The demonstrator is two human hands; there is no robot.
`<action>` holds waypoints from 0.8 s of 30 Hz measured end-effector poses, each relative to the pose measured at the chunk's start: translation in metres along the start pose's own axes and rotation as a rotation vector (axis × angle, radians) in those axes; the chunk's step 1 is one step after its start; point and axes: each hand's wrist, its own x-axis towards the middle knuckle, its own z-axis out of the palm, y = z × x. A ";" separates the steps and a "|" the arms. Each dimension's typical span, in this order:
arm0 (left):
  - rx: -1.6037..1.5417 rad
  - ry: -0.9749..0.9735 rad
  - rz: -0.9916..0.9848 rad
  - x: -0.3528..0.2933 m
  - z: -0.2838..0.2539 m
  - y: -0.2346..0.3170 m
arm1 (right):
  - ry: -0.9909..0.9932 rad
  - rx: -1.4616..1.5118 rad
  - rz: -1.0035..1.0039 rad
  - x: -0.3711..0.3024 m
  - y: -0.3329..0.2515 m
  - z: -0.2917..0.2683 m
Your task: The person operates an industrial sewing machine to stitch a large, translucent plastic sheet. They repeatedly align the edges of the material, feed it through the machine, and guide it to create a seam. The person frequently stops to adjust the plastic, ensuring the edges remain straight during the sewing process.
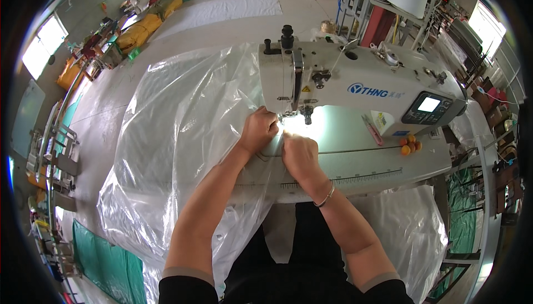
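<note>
Clear plastic sheeting spreads left of the left hand and runs beneath its forearm, its edge lost near the knuckles. That hand is curled closed beside the needle area of the sewing machine; its fingertips are hidden, so whether they pinch the sheeting I cannot tell. Just beside it, the right hand is curled too, palm and fingertips unseen, its grip equally unclear. Glare washes out the bed beyond the right hand. Farther right of it lie pink-handled snips and small orange fruits.
</note>
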 end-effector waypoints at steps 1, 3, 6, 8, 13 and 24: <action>0.016 -0.028 -0.016 0.000 0.000 -0.001 | -0.002 0.009 0.005 0.001 0.001 0.000; 0.047 -0.086 -0.048 0.000 -0.003 -0.002 | 0.029 0.039 0.030 0.000 0.002 0.001; 0.051 -0.080 -0.044 -0.001 -0.006 -0.002 | 0.049 0.082 0.082 0.001 -0.001 -0.001; 0.044 -0.064 -0.094 -0.001 -0.008 0.002 | 0.078 0.122 0.124 0.001 -0.002 -0.004; 0.193 -0.330 -0.043 -0.002 -0.031 0.008 | 0.092 0.186 0.222 -0.003 0.001 -0.002; 0.609 -0.574 -0.309 -0.048 -0.167 -0.158 | 0.083 0.017 0.030 0.000 -0.006 0.004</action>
